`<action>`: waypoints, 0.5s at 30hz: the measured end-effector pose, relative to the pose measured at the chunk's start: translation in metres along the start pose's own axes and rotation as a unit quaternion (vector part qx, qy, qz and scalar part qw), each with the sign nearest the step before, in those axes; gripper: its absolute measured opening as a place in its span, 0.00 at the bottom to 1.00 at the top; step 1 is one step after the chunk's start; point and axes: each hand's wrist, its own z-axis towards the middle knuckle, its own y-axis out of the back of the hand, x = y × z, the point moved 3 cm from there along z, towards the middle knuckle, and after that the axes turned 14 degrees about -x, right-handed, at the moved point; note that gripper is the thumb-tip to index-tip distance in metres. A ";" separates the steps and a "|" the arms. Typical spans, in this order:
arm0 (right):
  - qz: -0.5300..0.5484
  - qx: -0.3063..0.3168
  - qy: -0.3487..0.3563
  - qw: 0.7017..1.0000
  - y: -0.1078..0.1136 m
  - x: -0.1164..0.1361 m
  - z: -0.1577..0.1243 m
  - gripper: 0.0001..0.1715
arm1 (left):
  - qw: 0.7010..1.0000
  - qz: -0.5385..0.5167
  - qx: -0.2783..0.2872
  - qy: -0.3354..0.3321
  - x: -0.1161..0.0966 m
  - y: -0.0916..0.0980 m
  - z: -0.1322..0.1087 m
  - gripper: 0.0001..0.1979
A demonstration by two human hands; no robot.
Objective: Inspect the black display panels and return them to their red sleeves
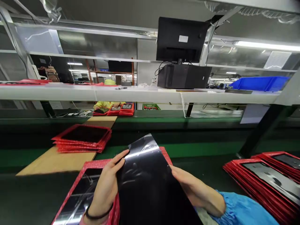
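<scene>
Clock face: set on the centre of the view
Held panel: dark glossy sheet (152, 181), at 6 o'clock, tilted, its upper end raised, between 2 hands
Left hand (106, 179): 7 o'clock, partly closed, gripping the sheet's left edge
Right hand (193, 186): 5 o'clock, closed on the sheet's right edge, thumb on its face; remaining fingers hidden
Near red wrap (100, 163): 7 to 8 o'clock, behind the left hand, 1 dark shiny panel (78, 200) lying within its red border
Red wrap pile (82, 147): between 8 and 9 o'clock, stacked on a cardboard sheet (58, 161), black panel (84, 133) on top
Right-hand red piles (248, 183): 4 o'clock, 2 side by side, grey plates (273, 176) framed on top
Blue bin (260, 83): between 2 and 3 o'clock, on the white shelf (131, 93); interior hidden
Green crate (147, 105): near centre, holding items too small to tell
Co-worker (103, 104): 9 o'clock, yellow sleeves, beside red stacks (127, 112)
</scene>
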 end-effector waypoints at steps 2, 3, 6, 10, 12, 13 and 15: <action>0.041 -0.045 0.031 0.998 0.011 -0.022 -0.013 0.24 | 1.000 -0.007 0.011 -0.018 0.014 -0.010 -0.012 0.19; 0.055 -0.072 0.040 0.995 0.016 -0.030 -0.020 0.23 | 1.000 -0.013 0.013 -0.024 0.020 -0.014 -0.018 0.20; 0.098 -0.153 0.061 0.981 0.035 -0.051 -0.040 0.22 | 0.999 -0.035 0.018 -0.027 0.035 -0.015 -0.040 0.29; 0.149 -0.223 0.118 0.956 0.056 -0.055 -0.059 0.26 | 0.993 -0.060 0.074 0.070 0.060 -0.003 -0.084 0.22; 0.157 -0.249 0.136 0.946 0.061 -0.052 -0.065 0.27 | 0.983 -0.068 0.111 0.132 0.075 0.001 -0.109 0.15; 0.156 -0.258 0.146 0.942 0.061 -0.049 -0.067 0.27 | 0.978 -0.076 0.113 0.156 0.081 0.002 -0.119 0.13; 0.149 -0.264 0.169 0.938 0.060 -0.045 -0.069 0.26 | 0.972 -0.088 0.100 0.195 0.091 0.001 -0.132 0.14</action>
